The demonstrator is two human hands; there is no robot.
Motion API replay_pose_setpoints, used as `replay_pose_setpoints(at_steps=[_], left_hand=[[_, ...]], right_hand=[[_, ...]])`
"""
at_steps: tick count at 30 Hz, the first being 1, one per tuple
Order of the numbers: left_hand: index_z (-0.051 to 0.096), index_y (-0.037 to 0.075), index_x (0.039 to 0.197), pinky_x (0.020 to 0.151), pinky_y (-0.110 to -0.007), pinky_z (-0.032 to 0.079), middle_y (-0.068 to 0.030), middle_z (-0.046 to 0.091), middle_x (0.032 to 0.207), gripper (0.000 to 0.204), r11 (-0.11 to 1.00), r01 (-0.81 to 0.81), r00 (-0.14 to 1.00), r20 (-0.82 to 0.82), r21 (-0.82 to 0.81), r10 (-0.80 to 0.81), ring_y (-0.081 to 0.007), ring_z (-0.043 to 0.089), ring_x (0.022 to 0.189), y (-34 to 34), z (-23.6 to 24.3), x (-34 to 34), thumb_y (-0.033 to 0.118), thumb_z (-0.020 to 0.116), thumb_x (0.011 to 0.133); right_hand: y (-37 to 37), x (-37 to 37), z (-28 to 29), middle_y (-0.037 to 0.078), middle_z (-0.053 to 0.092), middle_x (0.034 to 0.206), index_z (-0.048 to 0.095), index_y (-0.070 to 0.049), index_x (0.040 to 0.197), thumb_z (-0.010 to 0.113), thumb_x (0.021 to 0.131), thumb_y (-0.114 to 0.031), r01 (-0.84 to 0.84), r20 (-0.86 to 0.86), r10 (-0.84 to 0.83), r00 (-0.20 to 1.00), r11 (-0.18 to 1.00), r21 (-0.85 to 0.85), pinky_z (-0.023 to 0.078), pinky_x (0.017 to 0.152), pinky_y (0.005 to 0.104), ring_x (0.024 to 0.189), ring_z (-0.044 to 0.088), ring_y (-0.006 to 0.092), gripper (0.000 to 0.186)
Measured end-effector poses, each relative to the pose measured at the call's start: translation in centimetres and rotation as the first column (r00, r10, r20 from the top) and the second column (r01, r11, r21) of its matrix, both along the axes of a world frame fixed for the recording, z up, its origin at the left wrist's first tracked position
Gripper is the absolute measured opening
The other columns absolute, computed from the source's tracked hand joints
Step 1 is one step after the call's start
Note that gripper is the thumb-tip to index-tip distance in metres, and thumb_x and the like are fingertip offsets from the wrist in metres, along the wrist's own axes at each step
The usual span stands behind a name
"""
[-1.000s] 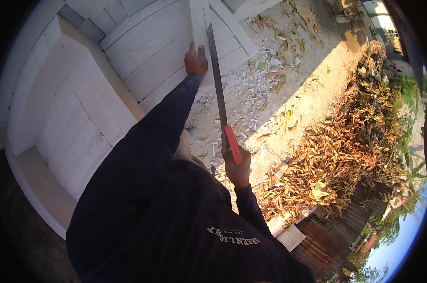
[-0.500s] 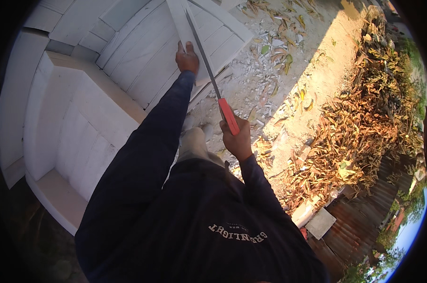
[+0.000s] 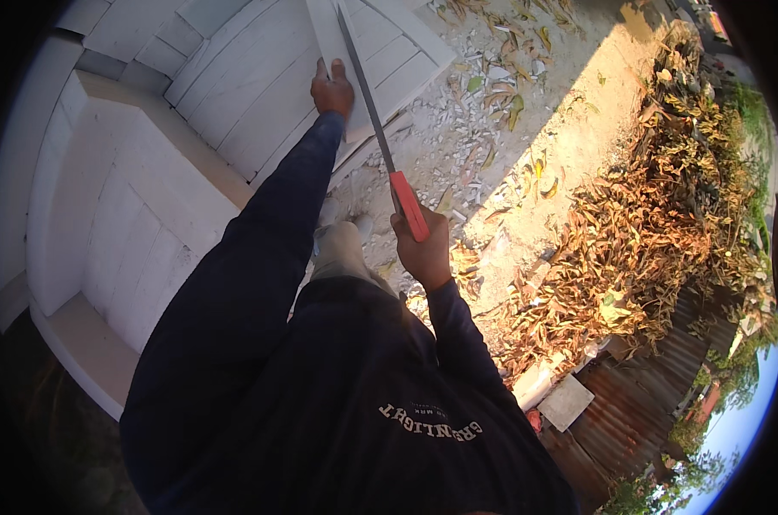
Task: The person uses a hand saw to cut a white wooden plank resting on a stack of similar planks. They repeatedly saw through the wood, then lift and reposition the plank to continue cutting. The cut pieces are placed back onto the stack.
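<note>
In my right hand is a hand saw, its red handle in my closed fingers. The long, thin, dark saw blade points away from me, edge-on along a narrow white board. My left hand grips that board near its close end, just left of the blade, with the thumb and a finger showing and the other fingers partly hidden. Beneath the board lies a larger white panel with lined grooves. Whether the blade's teeth are inside the board cannot be made out.
A large white angled piece stands at my left, with white blocks behind it. White chips and leaves litter the ground ahead. A heap of dry leaves lies right, beside rusty corrugated sheets.
The saw handle has come slightly back toward me relative to my left hand. The left hand keeps its hold on the board, and the whole view has shifted a little.
</note>
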State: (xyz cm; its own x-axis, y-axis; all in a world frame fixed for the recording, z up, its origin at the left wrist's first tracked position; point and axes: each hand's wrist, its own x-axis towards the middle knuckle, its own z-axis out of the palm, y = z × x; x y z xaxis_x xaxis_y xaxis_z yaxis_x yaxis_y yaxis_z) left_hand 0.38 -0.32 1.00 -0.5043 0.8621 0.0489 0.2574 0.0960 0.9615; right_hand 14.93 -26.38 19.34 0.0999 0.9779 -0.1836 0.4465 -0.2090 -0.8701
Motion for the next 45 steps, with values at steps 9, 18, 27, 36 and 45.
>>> replay_pose_setpoints(at_steps=[9,18,27,36,45], left_hand=[[0.058,-0.009,0.136,0.097,-0.042,0.05,-0.0288,0.072,0.116,0.05,0.998,-0.007,0.997,-0.081,-0.058,0.002,-0.0423,0.069,0.111,0.9,0.6,0.3,0.03,0.054,0.106],[0.056,-0.008,0.14,0.098,-0.048,0.05,-0.0369,0.068,0.11,0.059,1.0,-0.009,1.0,-0.011,-0.011,0.009,-0.0499,0.065,0.109,0.6,0.4,0.4,0.037,0.057,0.103],[0.056,-0.008,0.141,0.098,-0.047,0.05,-0.035,0.069,0.113,0.059,1.0,-0.018,1.0,-0.011,-0.021,0.018,-0.0478,0.066,0.111,0.6,-0.3,0.1,0.037,0.057,0.103],[0.058,-0.008,0.138,0.097,-0.048,0.05,-0.0374,0.068,0.109,0.057,0.999,-0.017,1.0,0.001,-0.033,0.017,-0.0496,0.066,0.108,1.1,-0.7,-0.3,0.036,0.06,0.102],[0.059,-0.009,0.137,0.095,-0.048,0.051,-0.0371,0.068,0.107,0.056,1.0,0.01,0.998,-0.068,-0.009,-0.011,-0.05,0.067,0.105,0.5,-1.2,-0.3,0.035,0.059,0.102]], right_hand=[[2.4,-0.4,-0.5,0.006,0.049,0.061,0.058,0.004,0.08,0.067,0.091,-0.008,0.011,-0.074,-0.008,0.997,0.999,0.03,0.04,0.056,0.0343,0.06,0.042,0.0115,0.019],[1.4,-0.1,0.0,0.012,0.056,0.063,0.061,0.004,0.082,0.066,0.091,-0.007,-0.025,-0.029,0.025,0.999,1.0,0.01,0.043,0.057,0.0372,0.059,0.053,0.0146,0.015],[-5.0,0.2,-0.4,0.015,0.063,0.071,0.068,0.006,0.107,0.066,0.09,-0.004,0.062,0.024,-0.063,0.998,0.998,0.028,0.049,0.062,0.0354,0.063,0.059,0.0174,0.02],[-5.9,0.9,-0.6,0.01,0.061,0.07,0.07,0.006,0.113,0.063,0.092,-0.004,0.038,0.031,-0.037,0.999,0.999,-0.031,0.048,0.059,0.0311,0.065,0.053,0.0102,0.024],[-1.7,0.1,-1.5,0.014,0.058,0.065,0.068,0.008,0.106,0.066,0.094,-0.007,0.041,-0.04,-0.041,0.998,0.999,-0.008,0.046,0.057,0.0349,0.06,0.05,0.0131,0.019]])
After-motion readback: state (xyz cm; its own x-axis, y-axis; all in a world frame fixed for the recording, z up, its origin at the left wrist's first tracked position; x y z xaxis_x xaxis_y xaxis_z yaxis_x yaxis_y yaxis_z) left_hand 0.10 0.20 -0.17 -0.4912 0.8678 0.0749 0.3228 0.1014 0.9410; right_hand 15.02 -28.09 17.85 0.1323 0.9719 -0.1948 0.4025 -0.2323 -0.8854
